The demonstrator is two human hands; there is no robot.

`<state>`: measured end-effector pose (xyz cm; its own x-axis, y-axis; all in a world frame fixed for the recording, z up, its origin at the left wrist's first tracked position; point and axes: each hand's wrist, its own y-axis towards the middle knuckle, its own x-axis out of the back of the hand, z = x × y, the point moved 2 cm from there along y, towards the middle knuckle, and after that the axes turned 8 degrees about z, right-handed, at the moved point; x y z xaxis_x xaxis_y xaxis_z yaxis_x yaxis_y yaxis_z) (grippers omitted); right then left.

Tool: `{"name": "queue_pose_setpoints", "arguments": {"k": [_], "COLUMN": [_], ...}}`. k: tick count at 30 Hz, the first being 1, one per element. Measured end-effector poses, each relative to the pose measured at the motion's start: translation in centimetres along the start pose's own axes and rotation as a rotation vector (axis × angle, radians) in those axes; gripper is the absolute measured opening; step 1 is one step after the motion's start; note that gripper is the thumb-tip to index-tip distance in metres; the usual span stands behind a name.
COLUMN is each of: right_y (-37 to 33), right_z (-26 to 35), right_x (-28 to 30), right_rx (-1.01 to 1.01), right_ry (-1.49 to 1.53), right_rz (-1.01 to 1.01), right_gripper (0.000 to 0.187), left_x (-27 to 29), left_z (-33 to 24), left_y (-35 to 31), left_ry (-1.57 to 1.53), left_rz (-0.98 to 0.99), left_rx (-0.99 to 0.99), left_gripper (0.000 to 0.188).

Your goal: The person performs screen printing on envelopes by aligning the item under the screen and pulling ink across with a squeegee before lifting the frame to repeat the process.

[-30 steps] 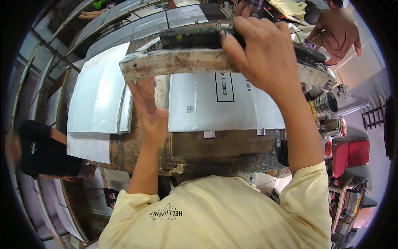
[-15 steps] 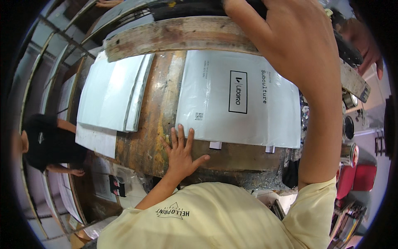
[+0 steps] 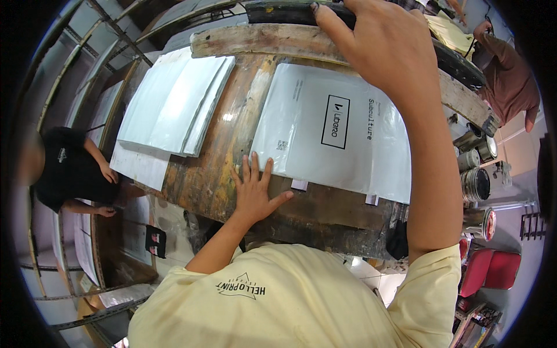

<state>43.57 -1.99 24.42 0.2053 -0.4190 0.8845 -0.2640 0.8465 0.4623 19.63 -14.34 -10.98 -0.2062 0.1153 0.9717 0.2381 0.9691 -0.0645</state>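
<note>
A flat white printed plastic mailing bag (image 3: 307, 124) lies on the stained wooden table (image 3: 238, 110). My left hand (image 3: 254, 191) rests flat with fingers spread, its fingertips at the bag's near left corner. Two small pale tabs (image 3: 299, 185) stick out under the bag's near edge. Above the far side, my right hand (image 3: 386, 49) is closed over a long black bar (image 3: 278, 13), thumb on the near side; the other fingers are partly hidden behind it. A worn wooden plank (image 3: 261, 42) runs alongside that bar. Left of the bag lies a stack of plain white bags (image 3: 174, 107).
At left, a person in a black shirt (image 3: 75, 174) stands by metal racks (image 3: 55, 87). Another person's brown sleeve (image 3: 507, 69) shows at far right. Tins (image 3: 478, 223) stand right of the table, with a red chair (image 3: 502, 269) beyond.
The whole view has shifted, showing more at the far right. Both my hands keep nearly the same places against the bag and bar. The black-shirted person's arms have moved.
</note>
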Motion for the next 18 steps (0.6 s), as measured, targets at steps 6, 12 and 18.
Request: {"name": "queue_pose_setpoints", "arguments": {"k": [6,12,18], "right_y": [-0.7,-3.4,-3.0], "right_z": [1.6,1.5,0.1], "right_x": [1.0,-1.3,-3.0], "right_rx": [-0.193,-0.003,0.017], "right_ry": [-0.029,-0.102,-0.185], "right_rz": [0.161,-0.146,-0.157], "right_gripper": [0.048,0.042,0.059], "left_x": [-1.1,-0.9,-0.7], "left_z": [0.6,0.4,0.7], "left_y": [0.0,-0.3,-0.1], "left_ry": [0.007,-0.01,-0.002], "left_rz": [-0.079,-0.085,-0.062], "left_rx": [-0.021,-0.032,-0.042], "left_gripper": [0.118,0.12,0.121]}}
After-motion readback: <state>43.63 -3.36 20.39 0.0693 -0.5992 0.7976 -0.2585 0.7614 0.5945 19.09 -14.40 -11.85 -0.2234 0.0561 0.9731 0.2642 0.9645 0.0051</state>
